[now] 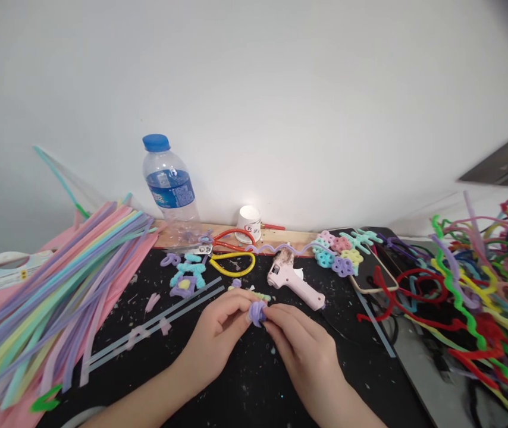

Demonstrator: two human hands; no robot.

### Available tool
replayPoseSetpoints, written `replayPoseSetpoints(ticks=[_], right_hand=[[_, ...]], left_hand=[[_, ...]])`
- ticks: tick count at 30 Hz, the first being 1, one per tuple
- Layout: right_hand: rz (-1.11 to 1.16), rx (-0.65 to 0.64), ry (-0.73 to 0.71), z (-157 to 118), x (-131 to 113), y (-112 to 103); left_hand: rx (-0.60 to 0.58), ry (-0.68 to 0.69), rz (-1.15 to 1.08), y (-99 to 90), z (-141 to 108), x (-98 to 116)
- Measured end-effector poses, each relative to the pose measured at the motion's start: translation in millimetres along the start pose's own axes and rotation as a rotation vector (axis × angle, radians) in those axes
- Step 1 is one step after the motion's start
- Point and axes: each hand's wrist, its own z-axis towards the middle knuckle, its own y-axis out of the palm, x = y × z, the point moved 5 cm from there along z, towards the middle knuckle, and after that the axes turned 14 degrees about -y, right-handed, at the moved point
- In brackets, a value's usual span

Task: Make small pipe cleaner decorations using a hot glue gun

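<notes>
Between my fingertips, low in the middle of the view, is a small purple fuzzy piece (257, 311), coiled or folded. My left hand (222, 330) pinches it from the left. From the right, my right hand (301, 336) pinches it too. Just beyond the hands lie small purple and yellow-green bits, partly hidden by my fingers. A pale pink glue gun (296, 282) rests on the black mat (254, 392) past my right hand. Scissors with red and yellow handles (232, 264) lie beyond my left hand, beside a teal and purple fuzzy figure (188, 276).
Straight pastel pipe cleaners (66, 285) are heaped at left, near a plastic bottle (171, 190). A white cup (250, 221) stands by the wall. Fuzzy flowers (341, 252) lie on a phone (376, 270). Tangled bright pipe cleaners (481, 297) fill the right; clear glue sticks (156, 324) lie left.
</notes>
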Motion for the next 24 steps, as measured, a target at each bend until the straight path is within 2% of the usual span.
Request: replayPoseSetpoints(ticks=[9,19,24], right_hand=[[0.103,-0.227,0.059,2,6,8],[0.257,-0.294,0.036,8,14,2],[0.167,-0.320,0.001,7,13,3]], left_hand=[[0.053,0.054,0.163,2.6,-1,-3],[-0.028,0.025,0.063,1.6,3,-3],[-0.042,0.044,0.083,1.6,3,-4]])
